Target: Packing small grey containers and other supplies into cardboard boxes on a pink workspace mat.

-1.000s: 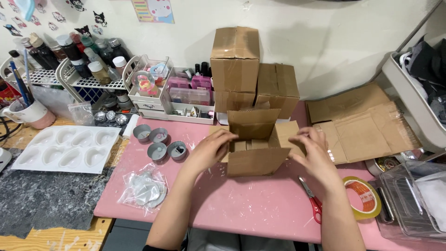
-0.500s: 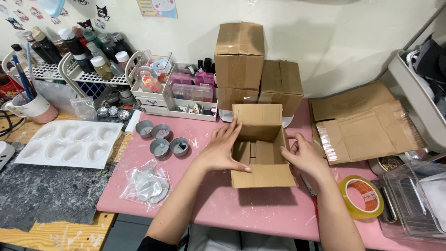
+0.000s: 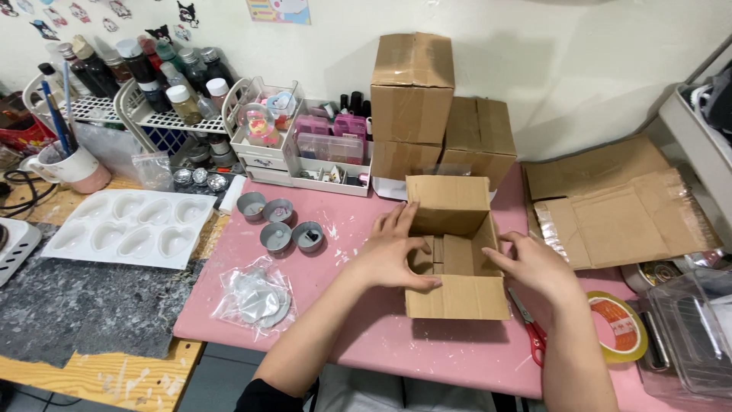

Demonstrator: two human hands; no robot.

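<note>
A small open cardboard box (image 3: pixel 457 297) stands on the pink mat (image 3: pixel 358 336), its far flap upright and its near flap folded down toward me. My left hand (image 3: pixel 393 252) rests on the box's left edge, thumb hooked over the rim into the opening. My right hand (image 3: pixel 534 267) presses against the box's right wall, fingers reaching over the rim. The inner bottom flaps show between my hands.
Red-handled scissors (image 3: pixel 528 324) and a tape roll (image 3: pixel 621 324) lie right of the box. Stacked cardboard boxes (image 3: pixel 415 91) and flattened cardboard (image 3: pixel 618 206) sit behind. Small tins (image 3: pixel 278 225), a plastic bag (image 3: pixel 255 297) and a white mould tray (image 3: pixel 130 229) lie to the left.
The box has been turned and set down with its opening upward. Both hands shifted from folding its flaps to holding its two sides.
</note>
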